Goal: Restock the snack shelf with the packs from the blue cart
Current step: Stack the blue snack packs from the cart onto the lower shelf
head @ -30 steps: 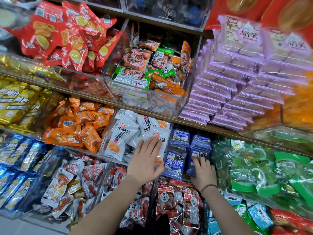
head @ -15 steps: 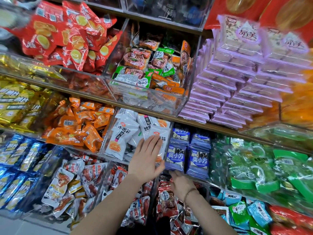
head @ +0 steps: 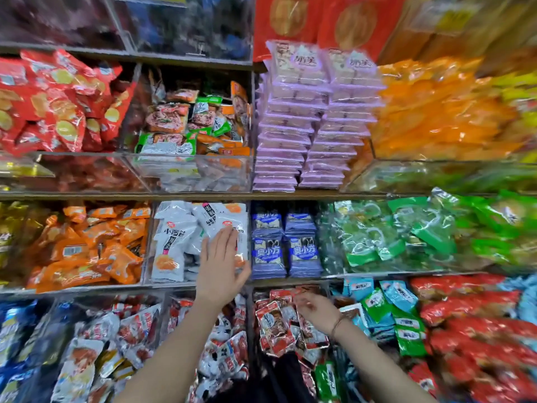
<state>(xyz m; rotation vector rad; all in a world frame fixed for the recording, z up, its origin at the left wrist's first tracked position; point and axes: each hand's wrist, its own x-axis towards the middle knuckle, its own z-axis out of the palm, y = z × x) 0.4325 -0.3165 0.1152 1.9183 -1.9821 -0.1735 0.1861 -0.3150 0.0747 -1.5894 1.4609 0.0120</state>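
The snack shelf (head: 290, 195) fills the view, with clear bins on three levels. My left hand (head: 221, 262) lies flat with straight fingers against the white snack packs (head: 174, 242) in the middle bin. My right hand (head: 315, 311) is lower, blurred, over the red-and-brown packs (head: 273, 327) in the bottom bin; whether it holds a pack I cannot tell. Two upright stacks of blue packs (head: 283, 251) stand just right of the white packs. The blue cart is out of view.
Orange packs (head: 87, 248) sit left of the white ones and green bags (head: 392, 234) to the right. Above are red chip bags (head: 58, 103), mixed meat snacks (head: 191, 123), purple stacked trays (head: 308, 126) and orange bags (head: 441, 112). Acrylic dividers separate the bins.
My right hand left the blue packs, which now stand upright, and dropped to the red-and-brown packs below. My left hand stayed on the white packs. The camera swung right.
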